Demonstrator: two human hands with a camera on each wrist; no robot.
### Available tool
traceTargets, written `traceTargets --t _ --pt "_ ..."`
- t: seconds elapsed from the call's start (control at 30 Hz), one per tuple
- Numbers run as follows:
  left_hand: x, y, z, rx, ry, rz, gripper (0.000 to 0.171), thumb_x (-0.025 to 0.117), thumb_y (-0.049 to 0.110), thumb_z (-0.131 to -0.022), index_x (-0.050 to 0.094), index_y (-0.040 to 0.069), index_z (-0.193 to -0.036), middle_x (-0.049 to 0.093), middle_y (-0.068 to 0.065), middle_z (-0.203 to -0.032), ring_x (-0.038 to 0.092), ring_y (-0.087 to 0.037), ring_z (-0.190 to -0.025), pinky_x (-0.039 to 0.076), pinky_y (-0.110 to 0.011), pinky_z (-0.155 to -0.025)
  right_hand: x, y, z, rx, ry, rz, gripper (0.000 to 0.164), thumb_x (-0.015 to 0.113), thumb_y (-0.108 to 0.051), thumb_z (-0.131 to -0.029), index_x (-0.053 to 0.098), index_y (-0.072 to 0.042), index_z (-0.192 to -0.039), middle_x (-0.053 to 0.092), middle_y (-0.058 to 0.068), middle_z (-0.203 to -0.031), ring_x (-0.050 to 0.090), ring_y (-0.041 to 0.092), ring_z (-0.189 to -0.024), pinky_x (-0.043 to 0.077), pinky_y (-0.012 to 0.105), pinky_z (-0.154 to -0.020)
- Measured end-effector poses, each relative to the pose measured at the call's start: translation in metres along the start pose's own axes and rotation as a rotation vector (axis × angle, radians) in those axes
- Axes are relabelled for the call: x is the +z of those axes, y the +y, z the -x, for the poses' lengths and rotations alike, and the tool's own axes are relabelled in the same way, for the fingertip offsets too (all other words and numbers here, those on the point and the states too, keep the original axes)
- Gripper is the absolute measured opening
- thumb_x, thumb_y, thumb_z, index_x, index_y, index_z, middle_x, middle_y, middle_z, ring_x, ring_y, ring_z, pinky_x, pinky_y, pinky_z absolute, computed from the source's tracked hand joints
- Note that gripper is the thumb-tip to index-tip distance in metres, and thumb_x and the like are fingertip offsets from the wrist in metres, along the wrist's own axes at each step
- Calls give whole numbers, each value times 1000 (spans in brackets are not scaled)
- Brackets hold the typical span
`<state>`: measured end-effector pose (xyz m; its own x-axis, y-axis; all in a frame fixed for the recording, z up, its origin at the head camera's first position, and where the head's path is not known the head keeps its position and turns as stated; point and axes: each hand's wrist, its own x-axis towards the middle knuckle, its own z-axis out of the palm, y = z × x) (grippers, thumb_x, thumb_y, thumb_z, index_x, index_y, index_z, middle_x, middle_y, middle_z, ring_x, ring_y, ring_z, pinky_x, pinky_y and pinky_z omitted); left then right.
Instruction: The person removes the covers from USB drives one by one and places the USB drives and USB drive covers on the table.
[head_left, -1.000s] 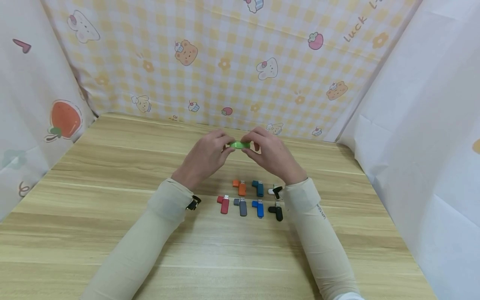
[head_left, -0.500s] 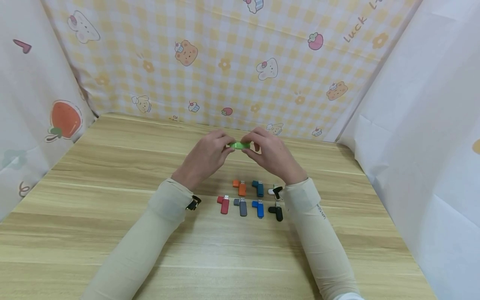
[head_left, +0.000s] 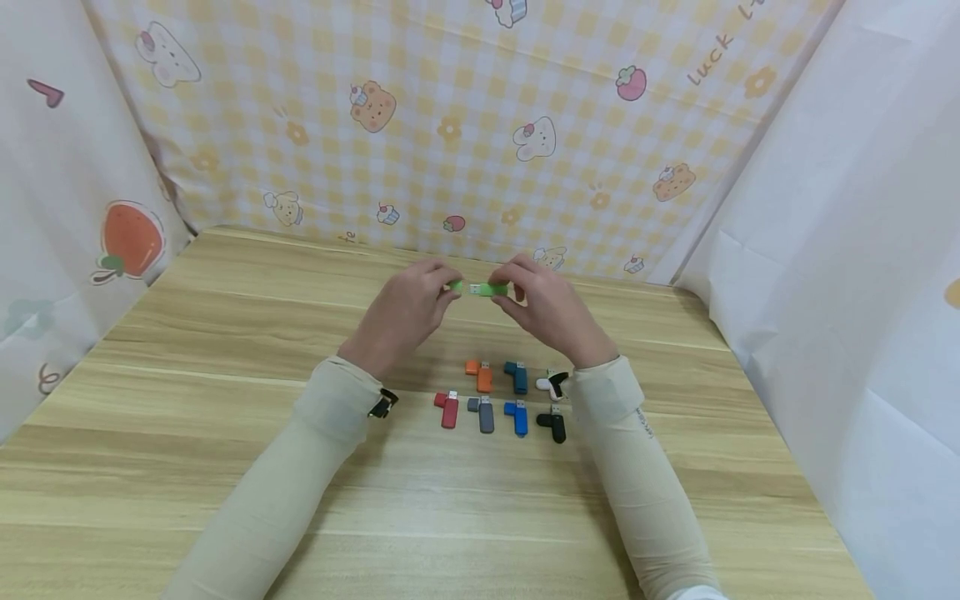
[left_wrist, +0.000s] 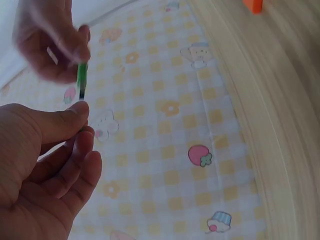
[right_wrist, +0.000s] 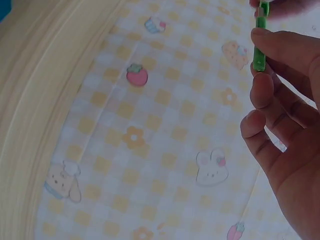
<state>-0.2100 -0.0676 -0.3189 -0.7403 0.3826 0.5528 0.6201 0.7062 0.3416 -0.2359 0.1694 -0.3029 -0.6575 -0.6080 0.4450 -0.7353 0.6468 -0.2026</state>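
Observation:
Between thumb and fingers, my right hand (head_left: 546, 308) pinches a green USB stick (head_left: 491, 290), its silver plug bare and facing left. My left hand (head_left: 405, 312) pinches the small green cap (head_left: 456, 286), mostly covered by the fingertips. A narrow gap separates cap and plug above the back of the table. In the left wrist view the cap is hidden by the thumb, while the green stick (left_wrist: 82, 77) shows edge-on in the other hand. The right wrist view shows the stick's green body (right_wrist: 259, 57) under my right thumb.
Uncapped USB sticks with their caps beside them lie in two rows nearer me: orange (head_left: 484, 377), teal (head_left: 519, 377), white and black (head_left: 554, 385), then red (head_left: 449, 410), grey (head_left: 486, 414), blue (head_left: 521, 417) and black (head_left: 557, 423). A patterned cloth (head_left: 450, 125) hangs behind the table (head_left: 225, 350).
The green cap has come off the stick, baring the silver plug. My left hand has moved slightly left with the cap, my right hand slightly right with the stick.

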Motion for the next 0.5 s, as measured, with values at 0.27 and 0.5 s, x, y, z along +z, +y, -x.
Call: traceTargets --t 0.27,0.5 --pt "-10 -12 1 -14 65 -2 25 80 1 -96 77 -7 -120 75 -20 -106 74 -28 -88 67 -37 -80 -10 12 5 74 46 3 21 82 -9 -96 76 -5 -116 73 9 -112 59 22 -84 51 31 -71" --pt "-8 -13 0 -2 69 0 21 80 3 -96 78 -5 -116 75 -18 -107 73 -28 -89 66 -36 -80 -8 6 2 86 10 16 18 80 -15 -99 76 -6 -115 73 7 -108 61 26 -85 50 31 -71"
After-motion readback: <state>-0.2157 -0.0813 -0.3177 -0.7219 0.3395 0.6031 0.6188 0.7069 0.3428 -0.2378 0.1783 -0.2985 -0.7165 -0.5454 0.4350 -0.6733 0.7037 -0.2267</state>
